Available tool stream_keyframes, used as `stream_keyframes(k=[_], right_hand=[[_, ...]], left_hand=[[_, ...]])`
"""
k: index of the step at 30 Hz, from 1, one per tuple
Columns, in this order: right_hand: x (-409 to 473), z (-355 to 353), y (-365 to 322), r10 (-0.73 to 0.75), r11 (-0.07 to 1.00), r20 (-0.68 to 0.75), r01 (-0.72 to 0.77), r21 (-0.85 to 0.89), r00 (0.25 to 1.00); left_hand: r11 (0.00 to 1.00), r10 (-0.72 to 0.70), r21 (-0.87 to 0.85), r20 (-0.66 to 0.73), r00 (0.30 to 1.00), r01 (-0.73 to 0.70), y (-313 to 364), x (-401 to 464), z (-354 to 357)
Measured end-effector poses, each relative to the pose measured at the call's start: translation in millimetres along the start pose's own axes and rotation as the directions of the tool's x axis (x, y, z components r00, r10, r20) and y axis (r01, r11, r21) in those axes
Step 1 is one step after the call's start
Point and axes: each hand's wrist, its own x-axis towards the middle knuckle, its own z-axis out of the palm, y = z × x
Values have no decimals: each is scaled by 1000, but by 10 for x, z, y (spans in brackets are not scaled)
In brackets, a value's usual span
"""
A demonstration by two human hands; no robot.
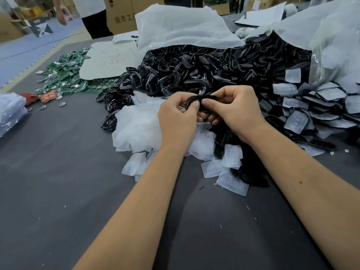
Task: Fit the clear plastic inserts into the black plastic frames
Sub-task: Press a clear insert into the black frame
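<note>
Item: black frame [201, 98], pinched between my left hand [178, 115] and right hand [236, 110] fingertips; risk: uneven thumb pressure twisting it, insert seating crooked.

Soft even light, bowed wide-angle edges

Black frame [201, 99] mostly hidden btwn both thumbs; can't tell if a clear insert's inside; underside fingers hidden too.
</note>
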Motion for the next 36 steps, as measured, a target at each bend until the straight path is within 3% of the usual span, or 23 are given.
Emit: stream_keyframes(k=[4,11,20,22,27,30,33,36], right_hand=[[-3,-24,-31,10,995,65,-16,96,998],[-28,-9,-35,-31,999,96,35,-34,995],[-47,-3,-44,-78,997,81,80,-16,994],[-44,10,-41,-102,993,31,103,-55,994],[0,-42,-23,-191,943,-297,90,-321,936],[18,-63,-18,-228,905,-364,58,-421,903],[14,-47,-36,-256,885,-323,86,-457,911],[-12,-39,-72,-275,872,-106,201,-447,956]], left_hand=[[1000,14,-25,-21,1000,-14,-4,0,-2],[999,36,-26,-16,999,-36,-2,1,-19],[996,27,-85,-34,999,-30,-6,-1,-8],[994,22,-108,-74,997,-30,4,-11,2],[992,17,-121,-168,986,-37,23,-18,14],[990,35,-125,-178,983,-58,33,-16,7],[990,48,-126,-175,983,-71,37,-20,8],[988,61,-131,-180,982,-85,47,-19,12]])
